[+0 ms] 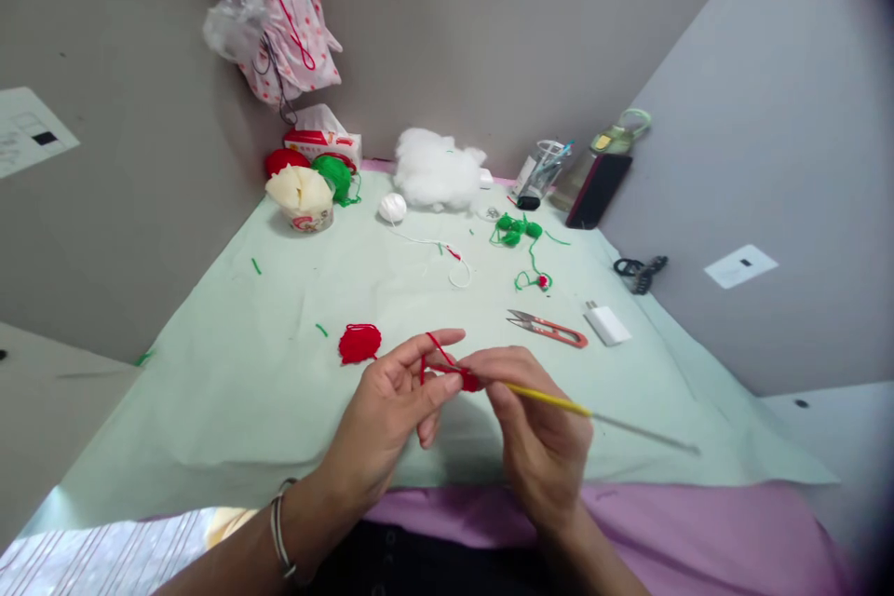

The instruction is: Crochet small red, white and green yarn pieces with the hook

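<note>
Between thumb and fingers, my left hand (pixel 391 400) pinches a small red crocheted piece (pixel 469 381), and red yarn loops over its raised index finger. My right hand (pixel 541 428) grips a crochet hook (pixel 551 399) with a yellow handle; its metal shaft points to the lower right. The hook's working end is at the red piece, partly hidden by my fingers. A red yarn bundle (pixel 359 344) lies on the pale green cloth (pixel 230 372), just left of my left hand.
Orange-handled snips (pixel 548 329) and a white charger (pixel 607 323) lie to the right. Farther back are green yarn pieces (pixel 515 230), a white yarn ball (pixel 392 208), white stuffing (pixel 437 169), a paper-lined cup (pixel 302 197), a tissue box (pixel 325 147) and a phone (pixel 599 191).
</note>
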The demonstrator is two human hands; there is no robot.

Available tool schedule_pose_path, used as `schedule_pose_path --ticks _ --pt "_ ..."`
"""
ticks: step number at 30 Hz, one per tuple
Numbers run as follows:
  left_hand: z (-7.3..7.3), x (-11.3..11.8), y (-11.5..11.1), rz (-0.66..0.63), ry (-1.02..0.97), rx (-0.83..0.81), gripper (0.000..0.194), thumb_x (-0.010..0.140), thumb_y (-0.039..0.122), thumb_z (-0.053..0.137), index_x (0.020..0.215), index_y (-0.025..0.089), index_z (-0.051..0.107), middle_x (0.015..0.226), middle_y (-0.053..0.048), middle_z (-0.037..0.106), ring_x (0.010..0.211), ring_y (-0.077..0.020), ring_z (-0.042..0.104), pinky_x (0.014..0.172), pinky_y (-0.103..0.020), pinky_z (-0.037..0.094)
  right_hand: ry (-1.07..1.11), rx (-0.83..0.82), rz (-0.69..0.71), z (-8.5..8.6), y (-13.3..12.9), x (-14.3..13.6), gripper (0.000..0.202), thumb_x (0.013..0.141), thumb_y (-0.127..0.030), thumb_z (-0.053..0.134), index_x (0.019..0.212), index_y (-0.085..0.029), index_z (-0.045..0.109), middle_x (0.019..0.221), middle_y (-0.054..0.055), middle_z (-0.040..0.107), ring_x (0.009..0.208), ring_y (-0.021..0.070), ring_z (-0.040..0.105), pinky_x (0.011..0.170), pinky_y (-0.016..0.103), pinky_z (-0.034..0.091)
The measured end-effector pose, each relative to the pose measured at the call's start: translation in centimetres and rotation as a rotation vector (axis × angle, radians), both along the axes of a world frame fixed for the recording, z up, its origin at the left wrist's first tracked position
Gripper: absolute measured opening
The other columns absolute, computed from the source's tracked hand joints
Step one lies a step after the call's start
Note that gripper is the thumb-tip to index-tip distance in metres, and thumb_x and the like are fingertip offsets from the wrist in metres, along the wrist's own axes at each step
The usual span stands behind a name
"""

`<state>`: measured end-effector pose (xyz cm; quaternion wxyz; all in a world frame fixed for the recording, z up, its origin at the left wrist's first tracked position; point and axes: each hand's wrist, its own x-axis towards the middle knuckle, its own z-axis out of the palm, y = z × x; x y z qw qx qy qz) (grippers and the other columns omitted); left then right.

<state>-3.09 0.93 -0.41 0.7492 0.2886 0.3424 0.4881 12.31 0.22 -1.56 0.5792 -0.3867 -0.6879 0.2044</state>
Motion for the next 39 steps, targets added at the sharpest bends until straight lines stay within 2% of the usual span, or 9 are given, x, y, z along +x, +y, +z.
schedule_pose_path --ticks 4,9,14,18,24,29,32,36,39 --pt "0.0 -0.1 0.5 -0.024 -0.104 -0.108 0.050 0.076 0.029 0.094 0.122 0.016 0.078 0.063 0.008 0.053 0.043 0.0006 0.030 0.041 -0.014 0.025 -0.207 0.123 -0.049 -1.1 -0.4 0.4 0.038 0.097 -0.012 0.067 0.126 -0.034 0.077 0.116 0.008 0.078 0.101 0.0243 0.075 0.081 0.037 0.065" --pt "0.3 -0.7 0.8 -0.056 -0.206 -0.178 0.032 0.078 0.017 0.090 0.110 0.014 0.084 0.056 0.011 0.040 0.044 0.0006 0.019 0.041 -0.014 0.020 0.226 -0.065 -0.054 -0.6 -0.1 0.8 0.024 0.104 -0.016 0.057 0.109 -0.026 0.078 0.090 0.005 0.074 0.076 0.0180 0.068 0.068 0.033 0.059" --pt "0.1 -0.5 0.3 -0.077 -0.111 -0.065 0.028 0.081 0.023 0.090 0.108 0.019 0.084 0.061 0.008 0.051 0.043 -0.0002 0.029 0.043 -0.016 0.025 0.343 -0.228 0.114 -0.6 0.6 0.6 0.018 0.104 -0.024 0.061 0.105 -0.026 0.078 0.095 0.005 0.076 0.080 0.0175 0.069 0.073 0.033 0.057" --pt "-0.2 -0.8 0.4 -0.028 0.063 0.051 0.030 0.085 0.035 0.087 0.111 0.020 0.084 0.059 0.006 0.055 0.052 -0.0051 0.044 0.053 -0.017 0.037 0.356 -0.243 0.132 -0.9 0.6 0.4 0.020 0.105 -0.021 0.060 0.108 -0.029 0.079 0.097 0.002 0.078 0.081 0.0149 0.068 0.075 0.030 0.057" --pt "-0.3 -0.8 1.0 -0.006 0.148 0.126 0.033 0.083 0.036 0.089 0.114 0.023 0.084 0.081 0.001 0.072 0.052 -0.0033 0.043 0.049 -0.017 0.036 0.217 -0.115 0.088 0.2 0.1 0.1 0.022 0.103 -0.017 0.061 0.107 -0.028 0.079 0.098 0.003 0.079 0.091 0.0176 0.072 0.080 0.031 0.060" --pt "-0.4 -0.1 0.3 0.076 0.072 0.050 0.049 0.077 0.029 0.094 0.123 0.023 0.080 0.079 0.003 0.067 0.053 -0.0033 0.045 0.045 -0.014 0.034 -0.109 0.110 -0.087 -0.6 -0.4 0.0 0.033 0.098 -0.006 0.062 0.116 -0.030 0.078 0.103 0.006 0.078 0.092 0.0204 0.074 0.075 0.033 0.062" --pt "-0.4 -0.1 0.3 0.003 -0.070 -0.083 0.050 0.075 0.030 0.096 0.122 0.019 0.081 0.070 0.006 0.058 0.046 0.0006 0.034 0.042 -0.013 0.028 -0.268 0.246 -0.176 -1.3 -0.6 0.1 0.039 0.094 -0.004 0.068 0.118 -0.032 0.079 0.111 0.007 0.077 0.096 0.0217 0.074 0.076 0.034 0.062" --pt "-0.3 -0.6 0.7 -0.053 -0.182 -0.197 0.038 0.073 0.025 0.096 0.108 0.014 0.085 0.061 0.009 0.046 0.044 0.0030 0.024 0.040 -0.011 0.022 0.087 0.051 -0.098 -0.8 -0.1 0.6 0.029 0.101 -0.011 0.059 0.114 -0.029 0.078 0.096 0.005 0.076 0.080 0.0180 0.071 0.069 0.033 0.059" --pt "-0.4 -0.6 0.7 0.019 -0.124 -0.117 0.037 0.074 0.023 0.095 0.109 0.017 0.085 0.066 0.007 0.053 0.044 0.0023 0.030 0.040 -0.012 0.027 0.369 -0.142 0.037 -0.1 0.2 0.6 0.025 0.106 -0.020 0.055 0.104 -0.028 0.078 0.088 0.002 0.073 0.063 0.0132 0.063 0.059 0.029 0.055"
